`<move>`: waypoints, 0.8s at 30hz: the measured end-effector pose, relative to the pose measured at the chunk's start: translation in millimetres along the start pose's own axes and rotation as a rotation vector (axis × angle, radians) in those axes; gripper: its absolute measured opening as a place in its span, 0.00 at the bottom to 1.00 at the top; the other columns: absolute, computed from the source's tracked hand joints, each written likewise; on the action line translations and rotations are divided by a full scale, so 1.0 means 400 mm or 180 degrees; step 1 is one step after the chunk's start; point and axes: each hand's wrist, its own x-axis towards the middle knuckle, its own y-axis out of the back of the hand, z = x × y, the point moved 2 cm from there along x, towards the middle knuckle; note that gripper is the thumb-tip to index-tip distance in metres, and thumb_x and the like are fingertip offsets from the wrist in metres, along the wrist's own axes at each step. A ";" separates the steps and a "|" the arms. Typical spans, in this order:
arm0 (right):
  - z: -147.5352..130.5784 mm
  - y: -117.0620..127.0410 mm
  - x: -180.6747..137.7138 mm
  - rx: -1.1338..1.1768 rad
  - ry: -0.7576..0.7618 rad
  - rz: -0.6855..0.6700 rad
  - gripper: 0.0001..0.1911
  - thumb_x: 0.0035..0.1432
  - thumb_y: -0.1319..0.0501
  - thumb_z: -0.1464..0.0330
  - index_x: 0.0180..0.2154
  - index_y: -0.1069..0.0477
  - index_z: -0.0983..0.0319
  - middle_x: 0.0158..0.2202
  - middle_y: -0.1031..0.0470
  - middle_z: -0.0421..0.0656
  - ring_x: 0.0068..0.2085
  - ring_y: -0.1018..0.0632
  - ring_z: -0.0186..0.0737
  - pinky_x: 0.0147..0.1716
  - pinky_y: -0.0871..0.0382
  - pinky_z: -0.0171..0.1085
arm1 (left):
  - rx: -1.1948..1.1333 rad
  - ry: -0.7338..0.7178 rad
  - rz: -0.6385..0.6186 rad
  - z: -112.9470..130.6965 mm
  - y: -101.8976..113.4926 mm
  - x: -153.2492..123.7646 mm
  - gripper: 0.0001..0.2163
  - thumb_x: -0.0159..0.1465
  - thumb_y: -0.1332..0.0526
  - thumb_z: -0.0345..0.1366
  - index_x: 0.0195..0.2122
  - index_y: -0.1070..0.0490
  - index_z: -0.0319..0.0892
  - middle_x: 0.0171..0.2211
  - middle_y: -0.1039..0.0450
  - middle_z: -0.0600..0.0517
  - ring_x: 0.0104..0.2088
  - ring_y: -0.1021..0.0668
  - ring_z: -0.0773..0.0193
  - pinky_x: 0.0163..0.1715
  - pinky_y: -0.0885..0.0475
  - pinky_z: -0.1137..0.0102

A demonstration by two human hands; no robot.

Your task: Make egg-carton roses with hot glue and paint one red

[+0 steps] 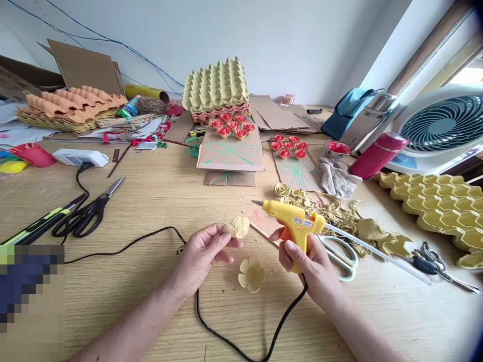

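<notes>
Between thumb and fingers, my left hand (207, 250) pinches a pale yellow egg-carton flower piece (237, 228) above the table. My right hand (307, 256) is wrapped round the handle of a yellow glue gun (296, 218). The gun's nozzle points left, above and to the right of the held piece, not touching it. A clear glue stick (381, 255) sticks out from the gun's back. On the table below, between my hands, lies a yellow egg-carton flower cup (251, 275) with rounded petals. A thin wooden stick (260, 230) lies behind it, partly hidden by my right hand.
The black cord (241, 346) loops across the table front. Black scissors (90, 213) lie left; white-handled scissors (341, 256), carton scraps (370, 231) and keys (433, 261) lie right. Red paper flowers (232, 125) stand on cardboard behind. Egg trays (433, 206), a pink flask (379, 156) and a fan (441, 125) are at right.
</notes>
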 end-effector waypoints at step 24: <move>0.009 -0.018 -0.048 -0.1063 0.0147 -0.0560 0.29 0.72 0.51 0.43 0.38 0.29 0.60 0.28 0.31 0.41 0.29 0.31 0.39 0.31 0.36 0.38 | -0.0079 -0.0377 0.0661 0.010 0.014 0.008 0.19 0.45 0.18 0.47 0.29 0.19 0.40 0.29 0.22 0.52 0.31 0.23 0.67 0.21 0.29 0.80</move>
